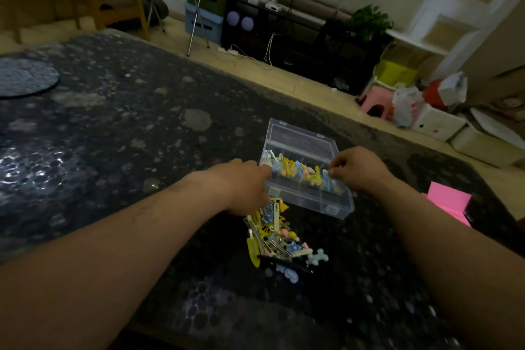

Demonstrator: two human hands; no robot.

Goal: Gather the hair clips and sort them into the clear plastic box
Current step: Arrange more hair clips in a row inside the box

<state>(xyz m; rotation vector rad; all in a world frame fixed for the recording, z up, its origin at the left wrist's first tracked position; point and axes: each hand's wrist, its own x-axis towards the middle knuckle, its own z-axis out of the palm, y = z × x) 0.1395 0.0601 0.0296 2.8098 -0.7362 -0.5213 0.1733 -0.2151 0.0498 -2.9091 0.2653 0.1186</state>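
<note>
Left hand (241, 187) and right hand (360, 169) are at the clear plastic box (312, 203), hair clips (272, 236) heaped beside.

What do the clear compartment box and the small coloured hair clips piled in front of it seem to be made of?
Clear rectangular box: it looks like hard, glossy plastic, since the dark tabletop shows through its walls and hinged lid.
Pile of small coloured hair clips: mostly pastel plastic with a matt to slightly shiny finish. A few thin silvery ones may be metal, but they are too blurred to be sure.

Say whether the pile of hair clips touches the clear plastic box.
Cannot tell. Head view: the pile of hair clips ends beside the near wall of the clear plastic box, but dimness and blur hide any gap.
</note>
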